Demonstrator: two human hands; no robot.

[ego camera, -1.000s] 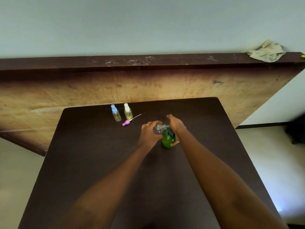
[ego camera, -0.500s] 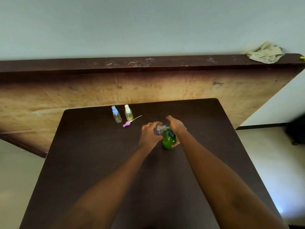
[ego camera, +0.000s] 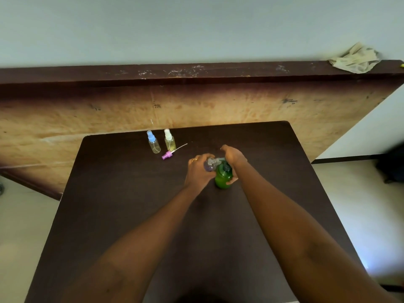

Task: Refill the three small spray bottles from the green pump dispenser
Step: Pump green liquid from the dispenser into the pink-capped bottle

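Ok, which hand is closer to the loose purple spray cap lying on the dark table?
Left. The left hand, gripping a small clear bottle, sits just right of the purple spray cap; the right hand, on the green pump dispenser, is farther right.

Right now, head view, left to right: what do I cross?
Blue-cap bottle → white-cap bottle → left hand → right hand → rag. Left out for overlap: purple sprayer, held bottle, dispenser.
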